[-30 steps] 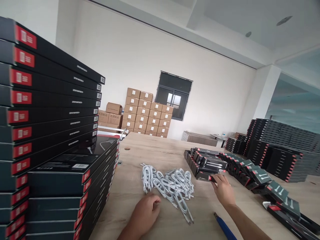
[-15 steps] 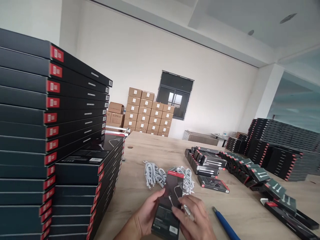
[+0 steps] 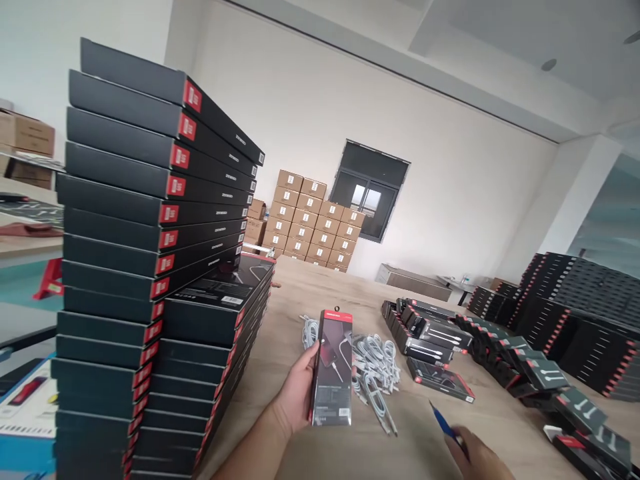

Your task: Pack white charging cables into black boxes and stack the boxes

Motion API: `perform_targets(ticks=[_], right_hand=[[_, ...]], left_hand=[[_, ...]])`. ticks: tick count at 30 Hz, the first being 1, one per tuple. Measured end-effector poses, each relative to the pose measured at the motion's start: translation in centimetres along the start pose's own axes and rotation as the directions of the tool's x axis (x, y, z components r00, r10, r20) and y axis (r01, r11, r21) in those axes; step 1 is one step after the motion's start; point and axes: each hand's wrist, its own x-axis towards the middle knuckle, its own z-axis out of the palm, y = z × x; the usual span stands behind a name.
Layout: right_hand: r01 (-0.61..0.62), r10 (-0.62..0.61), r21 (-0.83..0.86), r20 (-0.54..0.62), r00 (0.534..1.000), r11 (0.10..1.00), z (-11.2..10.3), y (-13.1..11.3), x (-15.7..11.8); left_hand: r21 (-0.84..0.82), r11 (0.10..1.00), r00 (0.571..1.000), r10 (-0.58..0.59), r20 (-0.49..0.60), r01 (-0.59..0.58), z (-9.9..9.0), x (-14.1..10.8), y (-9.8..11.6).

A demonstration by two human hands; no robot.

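Note:
My left hand (image 3: 296, 390) grips the black and red cable box (image 3: 333, 373) upright by its left edge, its printed face toward me. A small dark hook or ring shows above its top edge. At the lower right, my right hand (image 3: 475, 457) has its fingers closed around a slim blue pen-like tool (image 3: 444, 423) with a dark pointed tip; its exact kind is not clear. Coiled white cables (image 3: 377, 360) lie in a heap just right of the box. One bundle (image 3: 380, 403) sticks out toward me, and more cables (image 3: 310, 330) show behind the box.
Tall stacks of black boxes (image 3: 120, 220) rise close on my left. Small black boxes (image 3: 430, 333) and a row of leaning ones (image 3: 540, 373) lie to the right on the wooden table (image 3: 320, 287). Brown cartons (image 3: 310, 220) stand by the far wall.
My right hand has left the box and the light cable end and moved right onto the blue tool. A cable bundle now lies in front of the heap. The view has turned left.

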Motion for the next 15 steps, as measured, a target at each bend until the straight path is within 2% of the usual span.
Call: perform_targets(ticks=[2, 4, 6, 8, 10, 11, 15], right_hand=[[0.140, -0.124, 0.197, -0.092, 0.988, 0.970, 0.2, -5.1, 0.7], [0.301, -0.229, 0.376, -0.225, 0.947, 0.877, 1.0, -10.8, 1.5], [0.462, -0.349, 0.406, -0.324, 0.879, 0.788, 2.3, -15.9, 2.1], [0.620, -0.502, 0.337, -0.377, 0.779, 0.709, 3.9, -19.2, 2.3], [0.707, -0.581, 0.281, -0.416, 0.699, 0.649, 5.6, -20.5, 2.0], [0.724, -0.597, 0.269, -0.424, 0.681, 0.635, 6.4, -20.4, 1.8], [0.730, -0.641, 0.252, -0.354, 0.681, 0.636, 7.7, -18.4, 1.4]], left_hand=[[-0.010, 1.000, 1.000, 0.000, -0.003, 0.000, -0.1, 0.1, 0.1], [0.000, 1.000, 1.000, 0.012, -0.021, -0.012, -0.3, 0.2, 0.3], [0.022, 0.999, 0.997, 0.031, -0.076, -0.029, -0.7, 0.2, 0.5], [0.052, 0.997, 0.985, 0.058, -0.162, -0.050, -1.2, 0.2, 0.9], [0.075, 0.993, 0.967, 0.101, -0.234, -0.086, -1.7, 0.1, 1.2], [0.084, 0.991, 0.958, 0.125, -0.257, -0.107, -1.9, 0.1, 1.4], [0.073, 0.978, 0.948, 0.206, -0.244, -0.194, -2.1, 0.1, 1.9]])
